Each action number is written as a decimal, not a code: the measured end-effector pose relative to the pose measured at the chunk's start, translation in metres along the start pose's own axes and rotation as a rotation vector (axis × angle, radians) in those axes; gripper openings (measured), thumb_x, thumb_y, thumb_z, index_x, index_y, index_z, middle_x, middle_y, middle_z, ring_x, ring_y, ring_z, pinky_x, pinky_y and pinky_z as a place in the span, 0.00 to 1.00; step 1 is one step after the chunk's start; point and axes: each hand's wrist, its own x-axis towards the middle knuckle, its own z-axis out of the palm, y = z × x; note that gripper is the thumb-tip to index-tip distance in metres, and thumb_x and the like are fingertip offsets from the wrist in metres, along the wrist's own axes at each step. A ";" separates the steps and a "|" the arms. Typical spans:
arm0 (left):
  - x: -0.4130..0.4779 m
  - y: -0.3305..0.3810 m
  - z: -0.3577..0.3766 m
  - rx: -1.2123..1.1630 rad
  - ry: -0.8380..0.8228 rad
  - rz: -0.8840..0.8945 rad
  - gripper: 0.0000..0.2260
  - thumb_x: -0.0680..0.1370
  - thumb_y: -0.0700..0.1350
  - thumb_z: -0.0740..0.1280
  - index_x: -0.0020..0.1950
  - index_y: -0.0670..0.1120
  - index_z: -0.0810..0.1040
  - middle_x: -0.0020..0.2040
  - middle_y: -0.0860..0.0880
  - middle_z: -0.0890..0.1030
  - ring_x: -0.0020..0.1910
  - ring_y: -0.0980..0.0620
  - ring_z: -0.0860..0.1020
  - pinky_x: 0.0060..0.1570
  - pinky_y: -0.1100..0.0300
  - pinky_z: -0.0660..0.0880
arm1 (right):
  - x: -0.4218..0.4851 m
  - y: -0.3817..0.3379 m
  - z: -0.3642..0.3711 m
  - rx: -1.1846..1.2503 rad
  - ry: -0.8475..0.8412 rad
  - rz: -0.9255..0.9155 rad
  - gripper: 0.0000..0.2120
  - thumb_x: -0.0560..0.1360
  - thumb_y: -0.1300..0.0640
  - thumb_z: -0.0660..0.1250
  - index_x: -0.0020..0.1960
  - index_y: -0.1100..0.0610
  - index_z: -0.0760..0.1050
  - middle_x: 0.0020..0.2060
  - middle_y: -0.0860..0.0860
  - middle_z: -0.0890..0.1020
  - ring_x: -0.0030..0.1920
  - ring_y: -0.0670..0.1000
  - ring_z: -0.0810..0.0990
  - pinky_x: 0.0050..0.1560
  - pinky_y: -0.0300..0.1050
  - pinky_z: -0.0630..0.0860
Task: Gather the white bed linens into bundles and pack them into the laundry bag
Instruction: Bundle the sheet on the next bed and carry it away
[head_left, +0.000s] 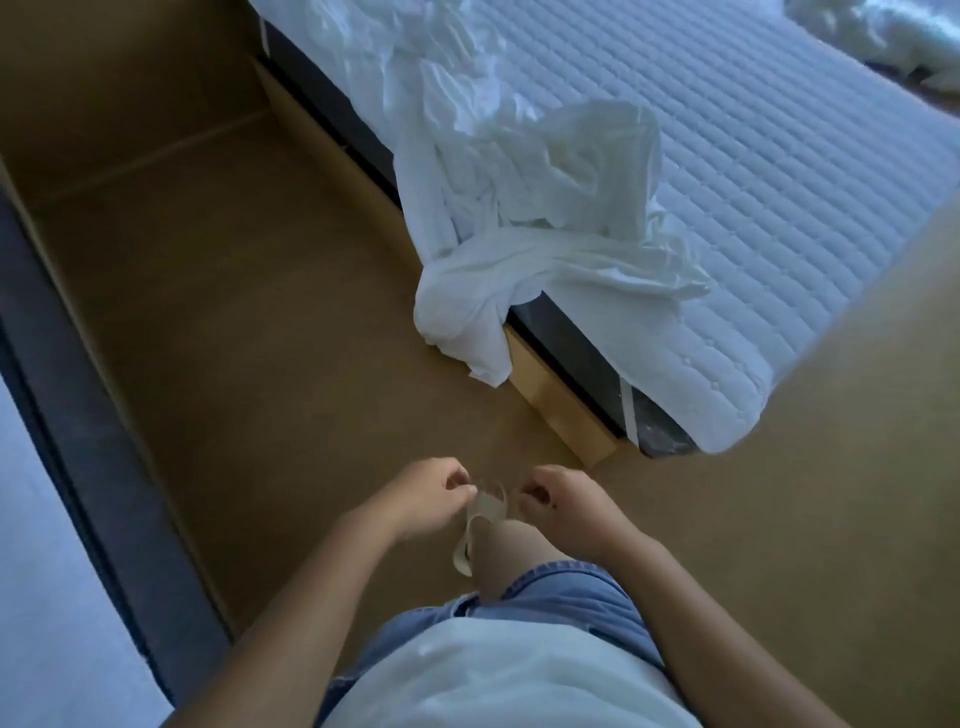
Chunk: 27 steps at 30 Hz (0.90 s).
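A crumpled heap of white bed linens lies on the near side of the quilted mattress, and one end hangs over the bed's edge to the floor. More white bedding is bunched at the far right corner. My left hand and my right hand are held low in front of me, close together above my knee. Between them is a small pale strip, pinched by the left fingers; its lower end dangles. The right fingers are curled beside it; whether they touch it is unclear. No laundry bag is in view.
Tan floor runs between the bed and a dark-framed second bed at the left edge. A wooden bed base corner juts out just ahead of my hands. A tan surface rises at the right.
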 end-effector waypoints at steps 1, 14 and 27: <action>0.017 0.005 -0.018 -0.006 0.010 -0.009 0.13 0.81 0.50 0.61 0.61 0.48 0.76 0.58 0.50 0.78 0.55 0.52 0.76 0.55 0.57 0.73 | 0.027 -0.004 -0.015 0.000 0.000 -0.012 0.09 0.78 0.55 0.60 0.45 0.58 0.76 0.41 0.50 0.77 0.40 0.51 0.75 0.41 0.44 0.73; 0.255 0.040 -0.219 -0.065 0.022 0.058 0.11 0.80 0.47 0.61 0.59 0.46 0.78 0.58 0.47 0.80 0.56 0.49 0.76 0.54 0.58 0.72 | 0.305 -0.039 -0.127 -0.133 -0.058 -0.010 0.08 0.78 0.55 0.60 0.52 0.57 0.75 0.47 0.51 0.77 0.45 0.52 0.75 0.40 0.43 0.66; 0.508 0.002 -0.252 0.285 -0.115 0.115 0.33 0.77 0.45 0.64 0.78 0.49 0.51 0.75 0.45 0.60 0.71 0.42 0.62 0.68 0.47 0.65 | 0.558 0.061 -0.080 -0.812 -0.201 0.080 0.37 0.80 0.44 0.55 0.77 0.55 0.36 0.76 0.61 0.39 0.76 0.60 0.38 0.73 0.61 0.40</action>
